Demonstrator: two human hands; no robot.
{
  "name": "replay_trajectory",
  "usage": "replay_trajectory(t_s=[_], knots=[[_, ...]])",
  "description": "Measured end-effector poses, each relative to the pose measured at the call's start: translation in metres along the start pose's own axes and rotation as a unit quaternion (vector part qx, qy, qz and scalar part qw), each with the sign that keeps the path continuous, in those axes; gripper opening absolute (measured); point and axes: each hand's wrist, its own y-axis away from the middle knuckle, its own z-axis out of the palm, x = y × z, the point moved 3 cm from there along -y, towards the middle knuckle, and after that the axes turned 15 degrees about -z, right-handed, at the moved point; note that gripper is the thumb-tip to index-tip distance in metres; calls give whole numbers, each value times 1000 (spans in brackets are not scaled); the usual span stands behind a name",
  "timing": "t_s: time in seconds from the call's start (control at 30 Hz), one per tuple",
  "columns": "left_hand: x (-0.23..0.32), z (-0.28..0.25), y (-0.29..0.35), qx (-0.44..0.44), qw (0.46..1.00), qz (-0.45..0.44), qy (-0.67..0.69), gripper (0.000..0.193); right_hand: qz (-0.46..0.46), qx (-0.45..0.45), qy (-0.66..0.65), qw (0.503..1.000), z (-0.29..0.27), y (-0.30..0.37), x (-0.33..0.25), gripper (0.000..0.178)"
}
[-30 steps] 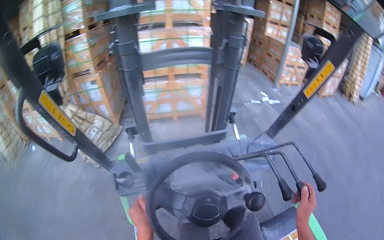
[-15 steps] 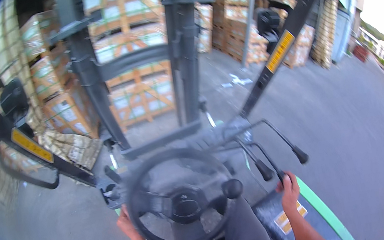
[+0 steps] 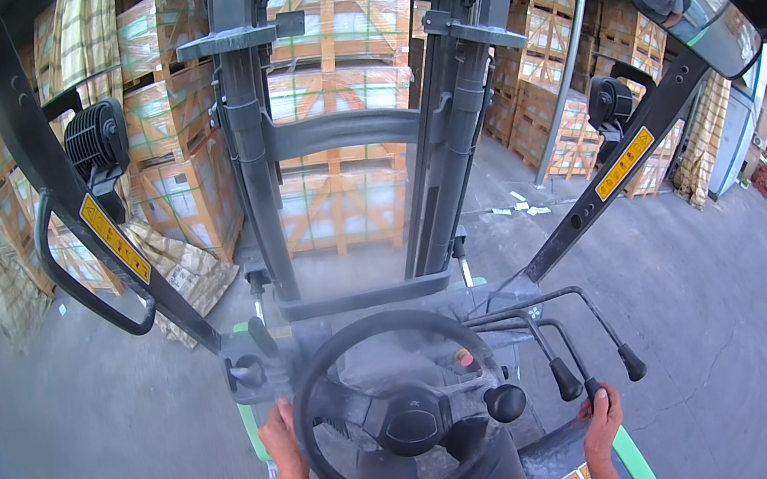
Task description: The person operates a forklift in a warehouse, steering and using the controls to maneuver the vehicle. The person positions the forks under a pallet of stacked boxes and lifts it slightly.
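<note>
In front of me is the black steering wheel (image 3: 395,321) of a forklift, with a round spinner knob (image 3: 506,404) on its right side. My left hand (image 3: 282,447) is just left of the wheel rim, below a dark upright lever (image 3: 265,341). Its fingers are drawn together, and what they hold, if anything, is hidden. On the right, my right hand (image 3: 602,411) grips the black-knobbed control lever (image 3: 592,389), the nearest of several bent levers. Another lever knob (image 3: 566,377) stands to its left and a further one (image 3: 634,363) to its right.
Ahead rises the dark forklift mast (image 3: 345,131), facing stacked wooden crates (image 3: 343,211). More crates (image 3: 184,187) stand left beside a checked tarp (image 3: 187,277). A metal pole (image 3: 566,57) is at the right. Paper scraps (image 3: 525,206) lie on the grey ground. A mirror (image 3: 695,10) hangs upper right.
The view has swung, so the mast and crates sit farther right and lower. My left hand is slightly farther forward beside the wheel. My right hand stays on the lever.
</note>
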Motion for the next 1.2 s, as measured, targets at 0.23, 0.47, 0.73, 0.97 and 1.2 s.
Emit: replay_trajectory(t_s=[0.23, 0.47, 0.73, 0.97, 1.2], knots=[[5, -5, 1, -8, 1000, -9, -3, 46, -27, -8, -24, 999, 22, -49, -27, 31], [-8, 1, -8, 9, 999, 26, -26, 44, -45, -28, -51, 997, 12, -25, -19, 40], [-2, -2, -2, 1, 999, -4, -38, 47, -30, -32, -59, 997, 18, -37, -15, 41], [-1, -4, -5, -8, 999, -3, -44, 45, 41, 8, -88, 995, 25, -23, -26, 44], [-4, -1, -2, -1, 1000, -8, -18, 42, 39, -72, -90, 993, 41, 20, -54, 45]])
